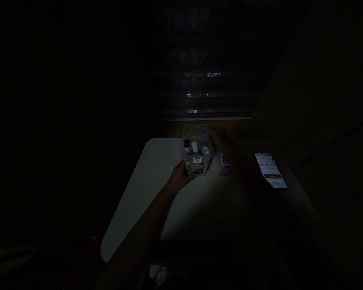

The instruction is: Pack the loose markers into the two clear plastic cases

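Note:
The room is very dark. A small clear plastic box (199,165) stands on a white table (157,189), its lid tilted open at the back. Inside stand small bottles with red (186,145), yellow (195,146) and green (206,147) caps. My left hand (181,176) grips the box's lower front left corner, fingers closed on it. My right hand (219,137) reaches to the box's back right, at the raised lid; its fingers are too dim to read.
A lit phone (270,170) lies on the table's right side, showing a timer screen. Another small clear container (224,163) sits just right of the box, partly behind my right forearm. Closed window blinds (205,80) hang beyond the table.

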The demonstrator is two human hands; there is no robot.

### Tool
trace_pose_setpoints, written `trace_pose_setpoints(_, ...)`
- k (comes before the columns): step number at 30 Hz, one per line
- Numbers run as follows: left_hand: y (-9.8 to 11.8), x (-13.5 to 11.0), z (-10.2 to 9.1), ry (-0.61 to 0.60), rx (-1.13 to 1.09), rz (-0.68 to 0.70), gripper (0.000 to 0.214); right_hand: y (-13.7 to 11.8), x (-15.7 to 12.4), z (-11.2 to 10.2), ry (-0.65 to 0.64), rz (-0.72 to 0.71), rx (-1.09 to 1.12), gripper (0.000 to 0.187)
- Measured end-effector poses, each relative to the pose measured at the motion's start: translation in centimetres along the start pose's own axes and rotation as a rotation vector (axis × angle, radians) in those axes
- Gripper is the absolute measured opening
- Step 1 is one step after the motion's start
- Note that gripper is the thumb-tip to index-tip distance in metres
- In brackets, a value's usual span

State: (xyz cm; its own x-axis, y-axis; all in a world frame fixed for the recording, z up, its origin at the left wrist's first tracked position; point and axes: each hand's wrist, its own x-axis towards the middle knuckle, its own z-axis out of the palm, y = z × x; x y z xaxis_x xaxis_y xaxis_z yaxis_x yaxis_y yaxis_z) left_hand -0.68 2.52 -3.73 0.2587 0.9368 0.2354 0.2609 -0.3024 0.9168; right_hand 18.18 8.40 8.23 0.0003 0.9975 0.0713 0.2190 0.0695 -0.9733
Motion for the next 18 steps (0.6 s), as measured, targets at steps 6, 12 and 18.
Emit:
trace_pose_setpoints(6,0.4,0.0,0.1,-0.013,-0.061,-0.011,0.058,-0.4,-1.2,0.0,-0.004,0.068,0.003,0.032)
trace_pose_setpoints(12,1.2,0.0,-0.1,-0.013,-0.016,0.014,0.058,1.1,-2.1,0.2,-0.027,0.139,0.065,0.037)
trace_pose_setpoints(18,0.9,0.0,0.1,-0.009,-0.046,0.02,0.059,2.6,-2.7,-0.5,-0.107,0.009,0.188,0.049)
